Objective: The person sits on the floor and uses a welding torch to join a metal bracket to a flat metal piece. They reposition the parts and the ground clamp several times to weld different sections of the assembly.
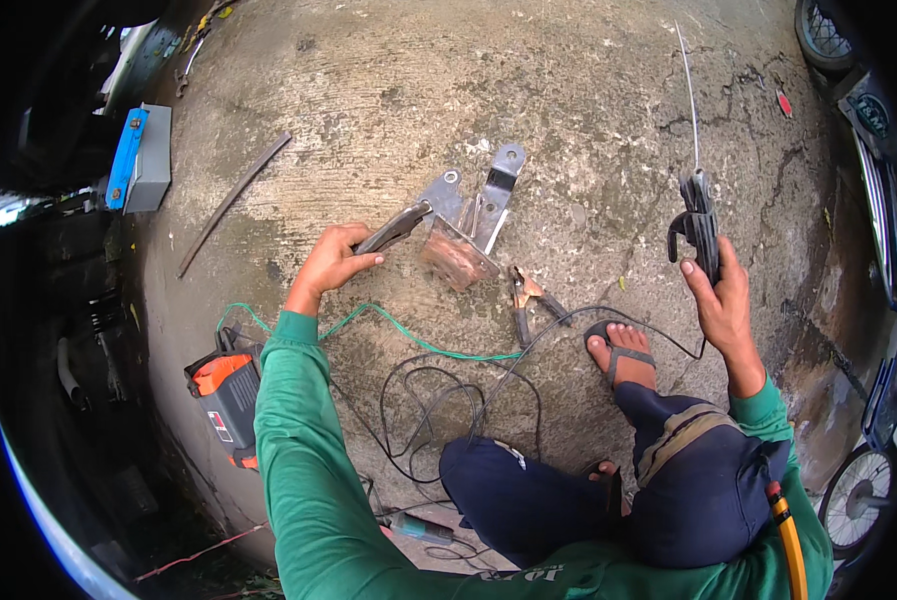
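Observation:
My left hand (334, 264) is closed round the handles of dark pliers (393, 230). The tip of the pliers meets a grey metal bracket (500, 190) with holed arms and a rusty plate (458, 257) at its near end. On the right, my right hand (724, 305) grips a black electrode holder (703, 225). A long thin welding rod (689, 100) sticks out of it, pointing away from me and apart from the bracket. Just right of the rusty plate, a copper-coloured ground clamp (526, 290) lies on the concrete.
An orange and black welding machine (225, 395) stands at left, with green wire (408, 335) and looped black cable (393, 400) nearby. Farther off are a metal strip (233, 205) and a blue-grey box (146, 160). A power tool (420, 527) lies near my knee; wheels (858, 500) stand at right.

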`<state>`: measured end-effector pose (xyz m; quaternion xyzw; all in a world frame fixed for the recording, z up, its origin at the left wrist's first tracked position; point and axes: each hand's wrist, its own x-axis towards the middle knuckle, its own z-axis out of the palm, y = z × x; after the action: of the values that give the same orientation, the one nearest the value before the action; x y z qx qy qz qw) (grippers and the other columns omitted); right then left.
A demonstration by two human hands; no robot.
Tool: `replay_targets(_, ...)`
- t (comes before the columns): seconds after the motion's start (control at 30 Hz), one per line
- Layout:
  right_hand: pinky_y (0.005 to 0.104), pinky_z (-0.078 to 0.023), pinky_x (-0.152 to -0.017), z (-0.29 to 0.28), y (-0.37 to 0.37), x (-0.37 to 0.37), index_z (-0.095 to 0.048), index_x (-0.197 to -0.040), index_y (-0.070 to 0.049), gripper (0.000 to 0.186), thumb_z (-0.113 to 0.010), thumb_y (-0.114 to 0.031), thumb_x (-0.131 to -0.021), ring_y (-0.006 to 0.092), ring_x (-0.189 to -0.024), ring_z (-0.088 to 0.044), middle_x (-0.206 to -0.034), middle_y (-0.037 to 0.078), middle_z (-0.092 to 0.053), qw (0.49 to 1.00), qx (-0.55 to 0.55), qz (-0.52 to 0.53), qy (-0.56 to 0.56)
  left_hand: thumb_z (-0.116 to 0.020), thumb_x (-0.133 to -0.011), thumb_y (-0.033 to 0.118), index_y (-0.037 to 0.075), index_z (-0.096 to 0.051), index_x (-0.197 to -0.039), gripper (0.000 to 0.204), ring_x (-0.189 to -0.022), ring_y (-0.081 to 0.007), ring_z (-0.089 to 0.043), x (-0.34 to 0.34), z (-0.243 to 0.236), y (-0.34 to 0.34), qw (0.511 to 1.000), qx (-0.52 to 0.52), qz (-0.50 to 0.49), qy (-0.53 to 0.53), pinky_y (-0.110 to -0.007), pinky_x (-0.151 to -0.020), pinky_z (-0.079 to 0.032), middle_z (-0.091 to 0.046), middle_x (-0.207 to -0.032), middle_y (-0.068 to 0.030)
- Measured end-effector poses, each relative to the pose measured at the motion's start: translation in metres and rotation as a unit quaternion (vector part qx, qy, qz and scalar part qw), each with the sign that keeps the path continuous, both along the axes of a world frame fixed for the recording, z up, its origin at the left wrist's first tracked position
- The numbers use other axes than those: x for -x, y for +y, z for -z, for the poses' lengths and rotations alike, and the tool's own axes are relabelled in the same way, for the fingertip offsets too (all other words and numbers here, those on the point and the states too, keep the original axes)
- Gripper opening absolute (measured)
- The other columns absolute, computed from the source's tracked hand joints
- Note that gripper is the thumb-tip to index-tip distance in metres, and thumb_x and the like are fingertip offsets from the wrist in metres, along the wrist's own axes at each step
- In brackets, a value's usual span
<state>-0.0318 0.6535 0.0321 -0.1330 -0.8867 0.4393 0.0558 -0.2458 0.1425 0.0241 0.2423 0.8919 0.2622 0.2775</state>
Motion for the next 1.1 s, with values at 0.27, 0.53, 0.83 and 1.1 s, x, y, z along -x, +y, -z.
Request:
replay_targets(0.27,0.0356,-0.041,-0.055,0.005,-0.016,0.013,-0.058,-0.117,0.001,0.035,-0.073,-0.022,-0.095,0.0157,-0.058,-0.049,-0.067,0.009,-0.058,1.000,-0.016,0.001,-0.022,-0.085,-0.076,0.019,-0.003,-0.071,-0.093,0.031,-0.076,-0.0272,-0.062,0.007,0.018,-0.024,0.999,-0.002,0.040,-0.033,-0.041,-0.071,-0.048,-0.063,-0.081,-0.0122)
replay_targets(0.53,0.0367,-0.044,-0.059,0.004,-0.027,0.018,-0.054,-0.121,0.000,0.040,-0.075,-0.015,-0.091,0.0178,-0.062,-0.051,-0.074,0.011,-0.060,0.999,0.001,-0.027,-0.042,-0.084,-0.077,0.013,0.000,-0.068,-0.096,0.028,-0.081,-0.0350,-0.061,0.028,0.025,-0.017,0.996,0.022,0.086,0.007,-0.043,-0.073,-0.048,-0.062,-0.084,-0.0151)
replay_targets(0.83,0.0362,-0.046,-0.062,-0.005,-0.019,0.002,-0.053,-0.123,0.000,0.039,-0.074,-0.011,-0.091,0.0181,-0.066,-0.054,-0.079,0.011,-0.063,0.999,0.006,-0.029,-0.021,-0.080,-0.074,0.002,0.002,-0.068,-0.103,0.032,-0.095,-0.0402,-0.065,0.049,0.027,0.019,0.984,0.107,0.120,0.081,-0.046,-0.082,-0.051,-0.068,-0.096,-0.0185)
replay_targets(1.1,0.0347,-0.045,-0.062,-0.001,-0.003,-0.015,-0.055,-0.120,0.000,0.037,-0.074,-0.011,-0.091,0.0167,-0.066,-0.053,-0.079,0.010,-0.063,0.998,0.048,-0.011,-0.048,-0.077,-0.075,0.001,0.004,-0.067,-0.100,0.028,-0.096,-0.0417,-0.065,0.069,0.032,0.040,0.972,0.172,0.131,0.092,-0.049,-0.081,-0.051,-0.069,-0.095,-0.0179)
